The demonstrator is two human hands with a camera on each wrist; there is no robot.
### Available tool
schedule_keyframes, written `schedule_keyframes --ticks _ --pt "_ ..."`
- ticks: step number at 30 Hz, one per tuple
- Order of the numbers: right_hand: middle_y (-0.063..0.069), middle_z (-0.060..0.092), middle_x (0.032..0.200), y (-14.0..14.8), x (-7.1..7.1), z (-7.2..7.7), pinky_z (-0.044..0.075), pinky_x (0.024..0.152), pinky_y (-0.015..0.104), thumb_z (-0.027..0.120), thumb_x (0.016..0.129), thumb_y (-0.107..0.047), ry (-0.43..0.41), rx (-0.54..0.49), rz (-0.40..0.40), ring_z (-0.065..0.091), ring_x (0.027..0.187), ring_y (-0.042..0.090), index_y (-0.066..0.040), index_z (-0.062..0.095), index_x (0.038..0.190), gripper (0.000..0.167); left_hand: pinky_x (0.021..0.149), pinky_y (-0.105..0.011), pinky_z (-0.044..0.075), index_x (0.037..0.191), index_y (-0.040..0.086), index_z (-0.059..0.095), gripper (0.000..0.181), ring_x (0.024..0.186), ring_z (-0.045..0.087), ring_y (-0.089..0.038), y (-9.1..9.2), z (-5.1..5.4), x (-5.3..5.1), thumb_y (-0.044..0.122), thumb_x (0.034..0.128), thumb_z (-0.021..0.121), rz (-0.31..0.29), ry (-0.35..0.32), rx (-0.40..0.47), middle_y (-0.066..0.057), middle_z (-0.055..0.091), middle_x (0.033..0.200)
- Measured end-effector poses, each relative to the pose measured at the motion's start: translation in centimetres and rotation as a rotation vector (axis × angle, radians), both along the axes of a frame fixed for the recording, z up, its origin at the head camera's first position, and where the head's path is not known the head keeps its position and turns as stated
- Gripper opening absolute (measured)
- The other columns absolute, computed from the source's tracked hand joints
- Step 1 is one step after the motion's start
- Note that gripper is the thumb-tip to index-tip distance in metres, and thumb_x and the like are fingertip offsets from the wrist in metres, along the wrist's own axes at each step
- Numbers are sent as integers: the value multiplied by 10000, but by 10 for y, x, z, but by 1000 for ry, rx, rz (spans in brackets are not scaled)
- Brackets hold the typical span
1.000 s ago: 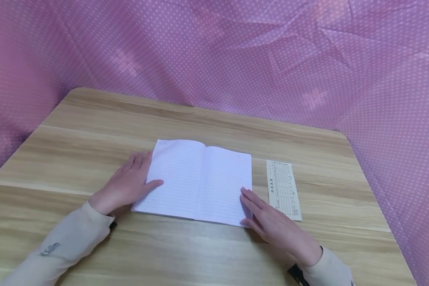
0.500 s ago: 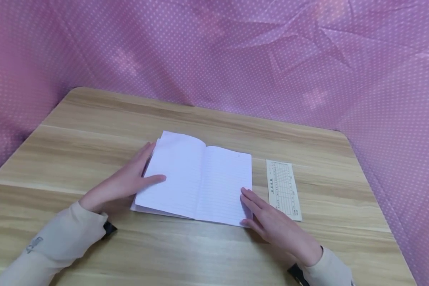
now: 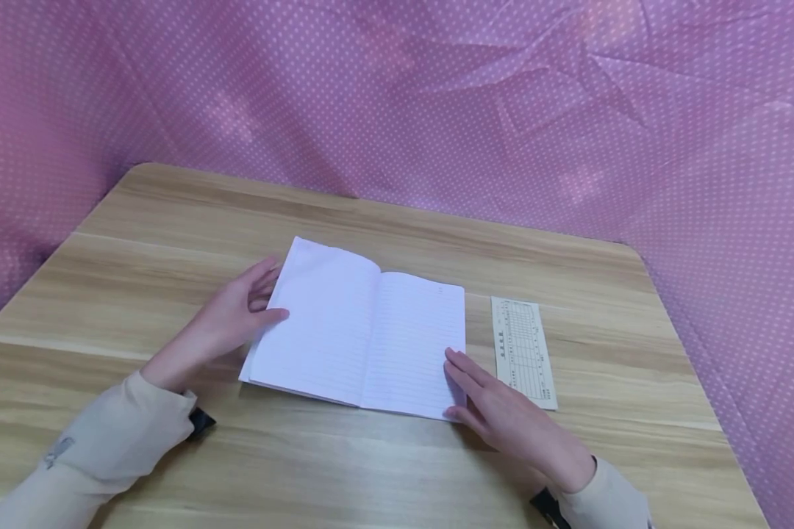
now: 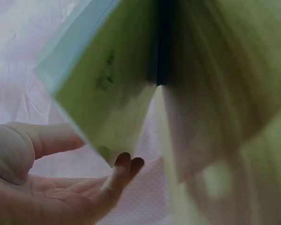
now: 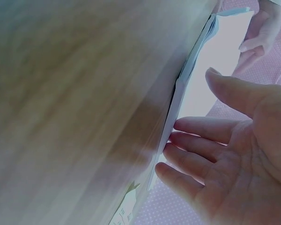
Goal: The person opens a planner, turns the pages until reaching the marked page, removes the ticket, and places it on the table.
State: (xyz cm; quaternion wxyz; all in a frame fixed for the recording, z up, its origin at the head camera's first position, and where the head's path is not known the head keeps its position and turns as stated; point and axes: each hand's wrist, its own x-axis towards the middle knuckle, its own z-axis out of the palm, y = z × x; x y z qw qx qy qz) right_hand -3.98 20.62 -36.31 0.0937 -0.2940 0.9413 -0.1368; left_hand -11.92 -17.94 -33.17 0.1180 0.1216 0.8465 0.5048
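Observation:
A ruled notebook (image 3: 331,323) lies spread on the table, its left half raised and tilted. My left hand (image 3: 231,316) holds that half at the outer edge, thumb over the white page and fingers behind. From the left wrist view, the underside of the lifted half (image 4: 112,89) looks yellow-green with dark marks, and fingertips (image 4: 123,160) touch its lower corner. On the lower right page edge rests my right hand (image 3: 496,408), its fingers fairly straight; the right wrist view has the fingertips (image 5: 171,147) along the notebook's edge.
Right of the notebook, a printed paper slip (image 3: 524,353) with a table grid lies flat on the wooden table (image 3: 397,470). A pink dotted cloth (image 3: 397,110) hangs behind and at both sides. Dark straps show at both sleeve cuffs.
The left hand, flat along the left page edge at first, has slid its fingers behind and lifted the notebook's left half. Its thumb has drawn back toward the edge. The right hand stays put.

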Motion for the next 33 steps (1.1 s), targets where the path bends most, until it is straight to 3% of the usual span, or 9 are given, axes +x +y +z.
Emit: schedule_keyframes --ticks 4,9,12,15,17,21,24,28,33 --pt "139 341 1554 1 1 1 391 1057 435 637 960 -330 -2 2 -1 366 1400 273 19 447 1445 626 956 -270 457 1549 -12 161 777 1303 472 -377 11 15 1 -19 928 629 0 37 48 -195 279 1564" --pt "138 337 1555 -4 -4 9 377 1068 453 615 975 -334 -13 -35 3 373 1395 282 1 435 1459 615 903 -282 499 1551 10 183 734 1233 533 -398 31 34 -1 -8 945 596 -51 -1 146 -189 304 1554" --pt "93 279 1585 -14 -16 20 344 1100 425 576 1000 -323 -72 -160 -5 376 1394 239 -50 372 1506 610 883 -316 521 1538 -29 181 695 1190 559 -422 47 38 -5 -20 952 555 -96 -44 216 -251 317 1526" --pt "42 233 1604 -30 -34 31 304 1127 382 524 1029 -282 -190 -386 -6 328 1416 183 -97 294 1544 594 884 -337 528 1527 -47 202 662 1197 559 -409 67 39 -8 1 964 546 -130 -51 246 -271 343 1503" --pt "32 265 1593 -40 -47 37 279 1136 353 482 1046 -278 -272 -541 -13 279 1436 152 -107 272 1553 575 922 -342 510 1532 -22 221 653 1229 542 -381 80 39 -8 91 987 564 -143 -42 214 -236 354 1510" --pt "80 312 1572 -56 -66 46 325 1113 345 397 1074 -272 -434 -848 -53 323 1422 181 -51 266 1544 535 926 -377 515 1555 78 245 670 1240 549 -321 102 39 -3 313 1011 558 -176 -58 174 -130 339 1551" --pt "118 314 1568 -58 -70 49 342 1107 390 381 1078 -251 -481 -974 -90 336 1418 238 2 271 1529 528 916 -407 524 1560 122 259 644 1240 555 -293 111 35 1 375 1025 511 -213 -48 157 -87 335 1560" --pt "119 347 1551 -51 -66 51 351 1100 411 434 1062 -236 -464 -952 -178 364 1401 246 -11 276 1531 544 1026 -431 437 1562 141 259 583 1336 455 -254 113 24 9 332 1049 461 -292 21 68 -46 306 1573" --pt "174 385 1518 -37 -59 45 371 1080 391 603 985 -148 -418 -879 -270 406 1372 284 -23 232 1547 684 1148 -405 255 1574 139 198 624 1452 232 -204 110 3 21 287 1041 487 -441 112 -172 -27 164 1622"
